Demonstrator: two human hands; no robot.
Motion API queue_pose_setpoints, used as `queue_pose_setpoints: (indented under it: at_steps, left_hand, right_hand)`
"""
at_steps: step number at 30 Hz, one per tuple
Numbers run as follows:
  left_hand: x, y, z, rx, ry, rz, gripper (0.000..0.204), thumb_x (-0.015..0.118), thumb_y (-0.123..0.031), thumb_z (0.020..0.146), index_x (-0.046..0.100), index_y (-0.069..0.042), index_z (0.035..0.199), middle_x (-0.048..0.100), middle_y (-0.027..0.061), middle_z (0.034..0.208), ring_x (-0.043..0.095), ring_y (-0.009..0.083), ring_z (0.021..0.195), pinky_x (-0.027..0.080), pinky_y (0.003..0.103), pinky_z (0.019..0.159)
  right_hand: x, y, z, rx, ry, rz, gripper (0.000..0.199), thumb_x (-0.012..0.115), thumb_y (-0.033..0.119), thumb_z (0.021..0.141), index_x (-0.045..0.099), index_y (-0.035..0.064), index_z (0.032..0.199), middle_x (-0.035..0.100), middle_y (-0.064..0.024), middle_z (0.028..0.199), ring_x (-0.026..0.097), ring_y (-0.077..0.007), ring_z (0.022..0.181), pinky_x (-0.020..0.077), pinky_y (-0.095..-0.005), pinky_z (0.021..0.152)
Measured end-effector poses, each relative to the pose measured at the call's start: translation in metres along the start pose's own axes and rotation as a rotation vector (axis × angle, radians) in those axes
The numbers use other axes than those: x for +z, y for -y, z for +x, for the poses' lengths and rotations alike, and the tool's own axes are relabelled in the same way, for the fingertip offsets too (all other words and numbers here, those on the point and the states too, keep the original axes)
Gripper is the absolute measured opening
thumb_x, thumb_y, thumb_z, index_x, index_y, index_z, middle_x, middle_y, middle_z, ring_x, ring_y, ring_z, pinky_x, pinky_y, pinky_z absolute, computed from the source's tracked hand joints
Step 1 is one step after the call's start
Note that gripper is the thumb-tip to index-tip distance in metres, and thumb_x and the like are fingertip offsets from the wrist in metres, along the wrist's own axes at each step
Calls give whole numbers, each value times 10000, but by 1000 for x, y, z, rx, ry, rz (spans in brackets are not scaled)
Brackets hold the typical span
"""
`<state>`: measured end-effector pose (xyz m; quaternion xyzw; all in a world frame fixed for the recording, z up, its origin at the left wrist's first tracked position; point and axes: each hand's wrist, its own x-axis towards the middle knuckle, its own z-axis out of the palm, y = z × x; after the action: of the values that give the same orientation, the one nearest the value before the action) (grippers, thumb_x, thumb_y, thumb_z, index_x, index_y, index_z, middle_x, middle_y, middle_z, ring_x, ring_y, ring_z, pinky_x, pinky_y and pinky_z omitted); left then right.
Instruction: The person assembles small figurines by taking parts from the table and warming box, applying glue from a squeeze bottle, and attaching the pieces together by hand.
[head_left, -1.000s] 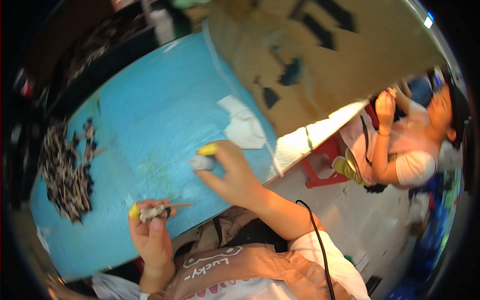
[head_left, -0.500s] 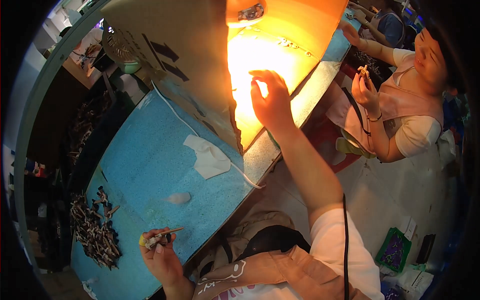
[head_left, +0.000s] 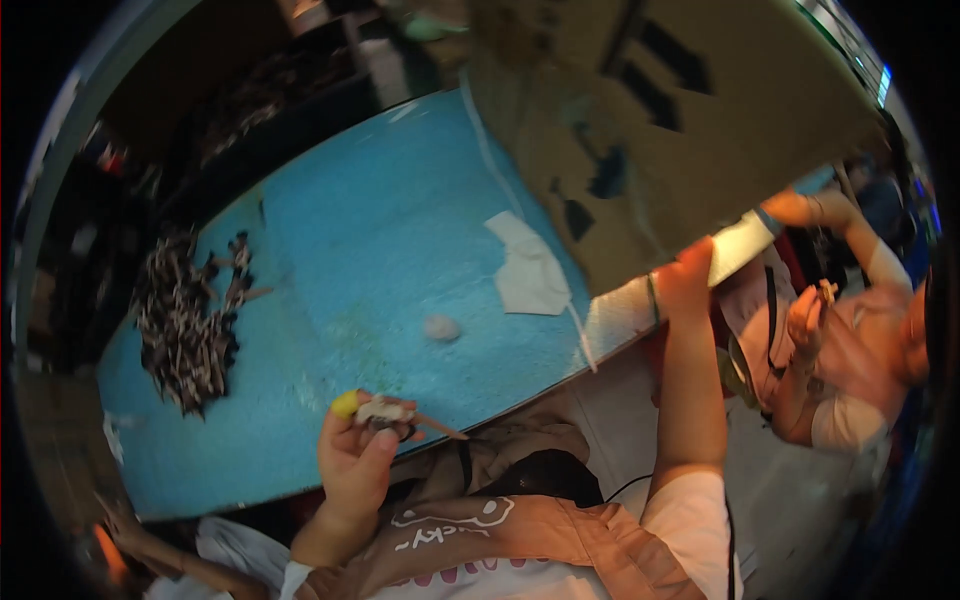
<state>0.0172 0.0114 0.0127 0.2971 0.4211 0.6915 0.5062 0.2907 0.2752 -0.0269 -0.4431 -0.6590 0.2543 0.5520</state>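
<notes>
My left hand (head_left: 358, 455), over the near edge of the blue table, is closed on a small pale-and-dark piece with a wooden stick (head_left: 388, 418). The stick points right, and a yellow cover sits on one fingertip. My right arm reaches forward to the cardboard box (head_left: 745, 110). Only the wrist and back of my right hand (head_left: 688, 275) show, lit orange; the cardboard hides its fingers. At the left of the table lies a pile of small brown stick-like pieces (head_left: 185, 335), much like the held one.
The blue table (head_left: 340, 250) bears a white cloth-like piece (head_left: 530, 268), a white cord beside it and a small whitish lump (head_left: 441, 327). At right a co-worker (head_left: 850, 350) holds a small tan piece. Another person's arm (head_left: 165, 555) shows at lower left. Dark trays stand beyond the table.
The view has swung left, so the box now hides its bright inside and my right fingers, which were visible in the glow. My left hand still holds the piece with the stick.
</notes>
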Motion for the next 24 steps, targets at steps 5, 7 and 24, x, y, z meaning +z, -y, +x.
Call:
queue_pose_setpoints:
  at_steps: [5, 7, 24]
  left_hand:
    - [11, -3, 10, -78, 50, -85, 310, 530, 35, 814, 429, -2, 1104, 535, 134, 1055, 537, 181, 951, 456, 322, 815]
    - [9, -3, 11, -91, 116, -98, 305, 523, 50, 813, 431, 5, 1100, 534, 122, 1050, 532, 169, 953, 436, 301, 829]
    - [-16, 4, 3, 326, 130, 524, 292, 661, -44, 728, 544, 7, 990, 544, 122, 896, 560, 206, 742, 457, 280, 633]
  right_hand:
    - [11, 125, -80, -178, -112, 107, 143, 578, 101, 803, 548, -8, 889, 555, -90, 837, 540, -206, 771, 440, -299, 699]
    - [38, 148, -100, -287, 140, 112, 167, 601, 122, 784, 548, 5, 891, 565, -99, 845, 562, -227, 762, 439, -323, 689]
    - [86, 171, -117, -509, 581, -27, 263, 688, 139, 677, 541, 99, 892, 575, -28, 825, 572, -203, 690, 376, -333, 641]
